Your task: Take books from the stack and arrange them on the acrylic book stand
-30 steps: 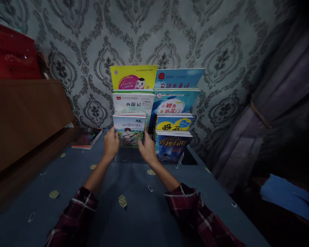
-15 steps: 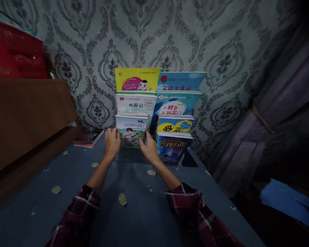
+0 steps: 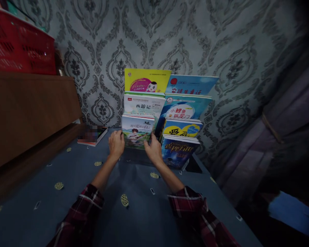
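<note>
A small book with a picture of a child playing a guitar stands upright at the front left of a tiered group of books. My left hand grips its left edge, fingers curled behind it. On the opposite edge is my right hand, thumb on the cover side and fingers partly hidden. Behind it rise a white book and a yellow book. To the right stand a dark blue book, a yellow-and-blue book, a teal book and a light blue book.
A blue patterned cloth covers the table. At the left lies another book, near a brown cabinet bearing a red basket. Patterned wallpaper is behind; a tied curtain hangs at right.
The view has turned slightly left, so the books and hands appear farther right. Both hands stay on the sides of the small front book.
</note>
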Tool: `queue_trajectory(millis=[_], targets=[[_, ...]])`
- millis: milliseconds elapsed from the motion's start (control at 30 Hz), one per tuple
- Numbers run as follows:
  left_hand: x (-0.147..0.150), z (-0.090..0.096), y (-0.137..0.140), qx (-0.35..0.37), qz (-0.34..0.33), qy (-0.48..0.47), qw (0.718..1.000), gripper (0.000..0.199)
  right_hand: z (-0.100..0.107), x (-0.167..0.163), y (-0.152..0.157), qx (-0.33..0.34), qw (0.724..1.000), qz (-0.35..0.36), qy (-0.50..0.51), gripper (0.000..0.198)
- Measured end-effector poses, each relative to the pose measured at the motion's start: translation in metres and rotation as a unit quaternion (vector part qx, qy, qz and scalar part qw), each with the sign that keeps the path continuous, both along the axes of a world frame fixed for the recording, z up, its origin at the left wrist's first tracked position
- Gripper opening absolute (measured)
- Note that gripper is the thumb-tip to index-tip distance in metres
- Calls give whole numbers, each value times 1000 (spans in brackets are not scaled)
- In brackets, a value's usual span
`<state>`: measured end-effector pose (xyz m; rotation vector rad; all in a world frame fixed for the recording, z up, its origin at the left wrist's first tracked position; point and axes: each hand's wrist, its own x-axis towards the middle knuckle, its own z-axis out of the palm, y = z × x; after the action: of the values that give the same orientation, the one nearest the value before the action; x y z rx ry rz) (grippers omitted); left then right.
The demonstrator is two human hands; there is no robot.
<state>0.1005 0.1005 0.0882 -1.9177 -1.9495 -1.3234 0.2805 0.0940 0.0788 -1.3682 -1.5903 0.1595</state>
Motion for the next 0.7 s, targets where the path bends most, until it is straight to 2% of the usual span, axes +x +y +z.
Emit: queue_trajectory(millis=[367, 533, 700], targets=[[-2, -6, 5, 21, -28, -29, 999, 26, -4, 2, 0, 6, 1000, 14, -8, 58], [-1, -3, 2, 39, -71, -60, 995, 48, -1, 4, 1, 14, 999, 36, 11, 59], [3, 1, -4, 8, -69, -58, 996, 51, 6, 0, 0, 18, 998, 41, 36, 67]])
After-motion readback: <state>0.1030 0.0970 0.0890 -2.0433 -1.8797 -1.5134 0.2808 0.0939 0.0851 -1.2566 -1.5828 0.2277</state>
